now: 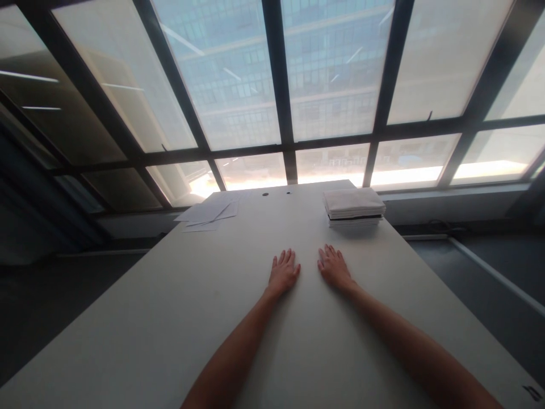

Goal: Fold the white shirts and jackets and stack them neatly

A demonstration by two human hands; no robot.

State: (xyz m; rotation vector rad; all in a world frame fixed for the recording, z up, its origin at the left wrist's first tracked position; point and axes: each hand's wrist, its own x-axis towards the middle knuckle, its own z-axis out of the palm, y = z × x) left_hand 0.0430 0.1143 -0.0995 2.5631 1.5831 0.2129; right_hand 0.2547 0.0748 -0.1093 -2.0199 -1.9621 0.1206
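My left hand [284,271] lies palm down on the white table [170,329], its fingers spread and nothing in it. To its right, a short gap away, my right hand [334,266] also rests flat on the tabletop with its fingers apart. Beyond my right hand stands a stack of white paper or folded sheets [353,203], with a thin dark layer partway down. Neither hand touches the stack. Several loose white sheets [208,213] overlap at the far left of the table, well away from my left hand.
A dark round hole [265,194] and a smaller dark spot [288,193] mark the table's far end. Large windows with dark frames [281,85] rise behind it. A dark curtain [34,193] hangs at the left. A black mark [531,392] is near the right edge.
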